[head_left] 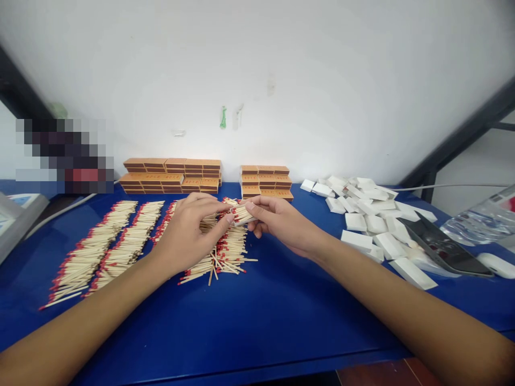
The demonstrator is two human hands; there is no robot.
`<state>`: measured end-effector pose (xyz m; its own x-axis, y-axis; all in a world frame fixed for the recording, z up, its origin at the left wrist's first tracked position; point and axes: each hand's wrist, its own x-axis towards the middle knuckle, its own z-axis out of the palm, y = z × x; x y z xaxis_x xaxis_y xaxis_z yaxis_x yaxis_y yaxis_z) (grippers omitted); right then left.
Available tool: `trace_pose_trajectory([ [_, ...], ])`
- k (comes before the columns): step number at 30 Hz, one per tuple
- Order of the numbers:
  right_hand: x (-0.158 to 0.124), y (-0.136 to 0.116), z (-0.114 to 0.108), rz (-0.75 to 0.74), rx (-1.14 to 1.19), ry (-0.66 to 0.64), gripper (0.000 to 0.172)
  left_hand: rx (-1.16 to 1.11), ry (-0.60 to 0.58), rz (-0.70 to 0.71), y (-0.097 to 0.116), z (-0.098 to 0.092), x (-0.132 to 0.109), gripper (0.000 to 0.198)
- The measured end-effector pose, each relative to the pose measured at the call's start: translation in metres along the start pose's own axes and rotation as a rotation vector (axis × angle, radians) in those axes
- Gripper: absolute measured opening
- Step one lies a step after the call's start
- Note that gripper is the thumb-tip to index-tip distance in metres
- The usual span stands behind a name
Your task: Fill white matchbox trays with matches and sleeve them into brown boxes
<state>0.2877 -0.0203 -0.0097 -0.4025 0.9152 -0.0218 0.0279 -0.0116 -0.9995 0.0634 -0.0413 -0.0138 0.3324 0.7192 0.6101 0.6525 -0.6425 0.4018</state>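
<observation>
head view, centre: the left hand [189, 231] and right hand [281, 221] meet just above a loose pile of matches [219, 256] on the blue worktop [257, 316].
left grip: thumb and fingers press onto one end of a small bundle of matches [242, 214], pinching it.
right grip: fingertips close round the other end of the same bundle; a pale edge beneath it may be a tray, i cannot tell.
left of frame: rows of matches [100, 244] lie side by side, red heads aligned.
upper centre: orange matchbox stacks [173, 175] stand against the wall.
right of frame: white trays [374, 217] lie scattered, with a phone [442, 247] resting on some.
risk: only fingertips hold the bundle. an uneven squeeze could, i judge, fan it out and spill sticks into the pile below. heads rubbed hard together might flare.
</observation>
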Motion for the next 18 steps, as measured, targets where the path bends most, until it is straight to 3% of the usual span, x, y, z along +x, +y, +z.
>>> trace_pose_trajectory([
  [18, -0.0016, -0.0034, 0.002, 0.035, 0.117, -0.038, 0.018, 0.018, -0.01, -0.001, 0.0001, 0.0001, -0.0005, 0.028],
])
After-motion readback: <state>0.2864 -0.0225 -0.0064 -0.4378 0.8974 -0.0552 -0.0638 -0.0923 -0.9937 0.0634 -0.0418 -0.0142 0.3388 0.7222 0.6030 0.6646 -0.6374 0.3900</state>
